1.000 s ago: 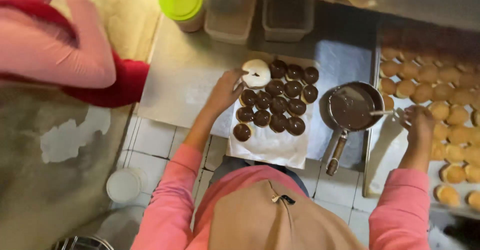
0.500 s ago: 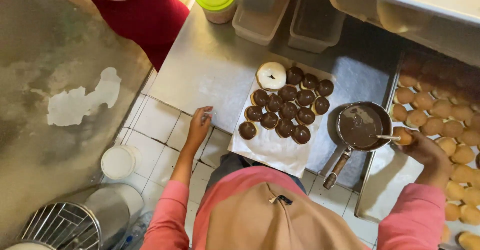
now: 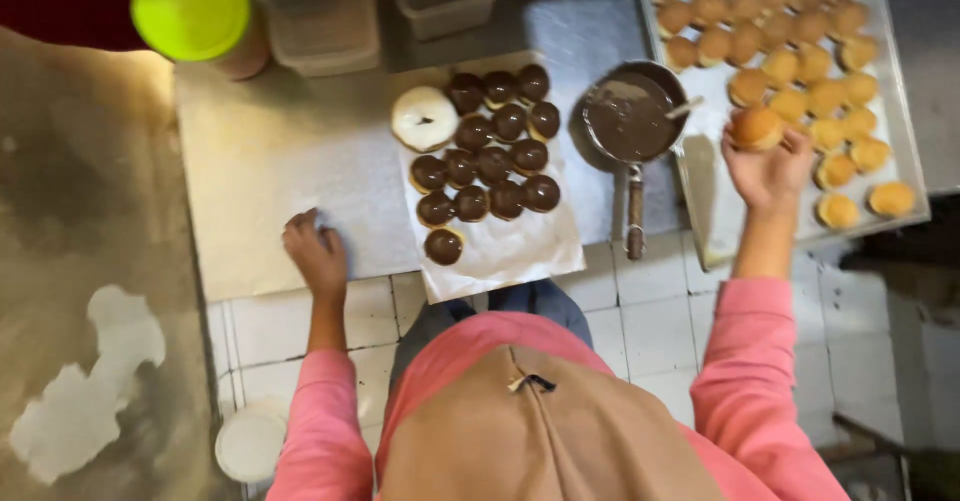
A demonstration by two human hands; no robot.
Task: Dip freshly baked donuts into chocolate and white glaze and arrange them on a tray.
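The single camera is sitting on my head and is looking almost straight down, so my own head covering and pink shoulders are filling the bottom middle of the view. It is facing forward over the desk (image 3: 270, 161) from fairly close above, taking in its near edge and the tiled floor (image 3: 650, 331) below it. My left hand (image 3: 315, 251) is appearing at the lower left and my right hand (image 3: 768, 166) at the upper right. The picture is slightly blurred. No second view is sharing the scene.
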